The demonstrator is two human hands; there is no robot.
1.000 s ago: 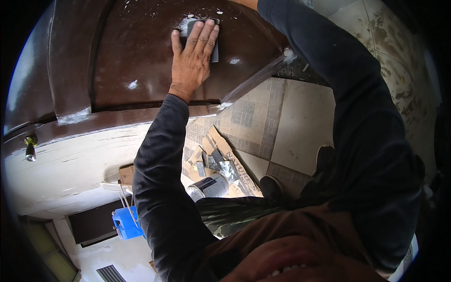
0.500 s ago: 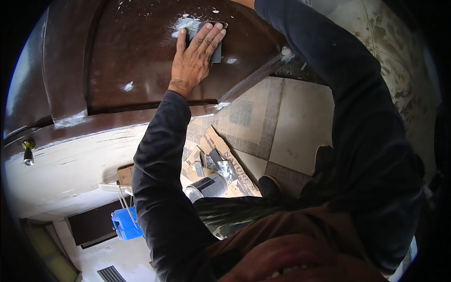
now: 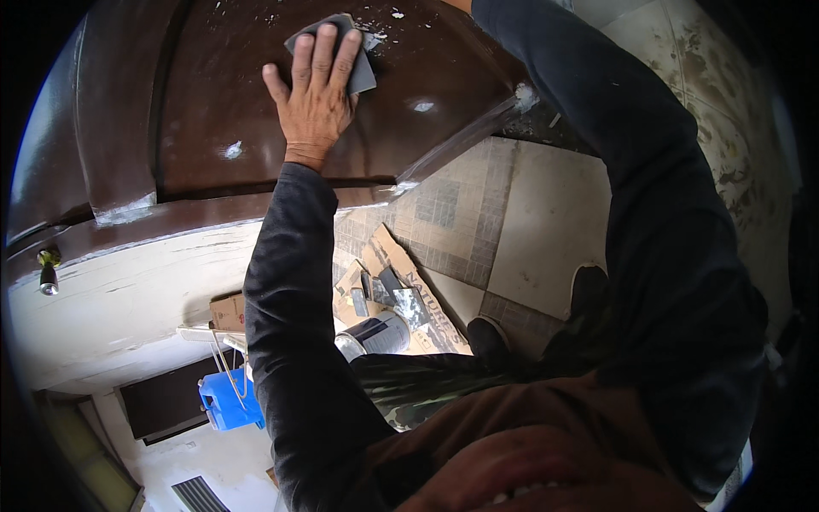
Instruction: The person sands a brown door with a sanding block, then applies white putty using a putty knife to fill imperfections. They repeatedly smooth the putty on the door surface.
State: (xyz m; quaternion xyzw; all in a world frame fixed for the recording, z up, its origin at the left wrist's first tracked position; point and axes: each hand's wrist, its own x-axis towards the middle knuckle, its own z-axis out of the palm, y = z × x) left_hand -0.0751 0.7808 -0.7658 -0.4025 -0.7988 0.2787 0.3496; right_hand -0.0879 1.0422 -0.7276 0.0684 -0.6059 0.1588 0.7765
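Note:
My left hand (image 3: 314,115) presses a folded grey sheet of sandpaper (image 3: 363,75) against the face of a dark brown panelled door (image 3: 226,90). Its fingers lie over the sheet, with the outermost one spread onto the bare panel; the thumb is mostly hidden. Just right of the sheet, a whitish worn patch (image 3: 373,39) shows on the panel, and smaller pale spots (image 3: 233,150) lie lower down. My right arm reaches up to the top edge, where only a sliver of my right hand (image 3: 461,4) shows; its fingers are out of view.
A metal can (image 3: 384,334) and several dark sheet scraps (image 3: 389,283) rest on torn cardboard (image 3: 426,320) on the tiled floor, close to my shoes (image 3: 488,341). At the left, a door knob (image 3: 49,277) sticks out. A blue jug (image 3: 229,401) stands lower left.
My left hand has slid left and slightly up the panel with the sandpaper, uncovering part of the whitish patch. The right arm has shifted only slightly.

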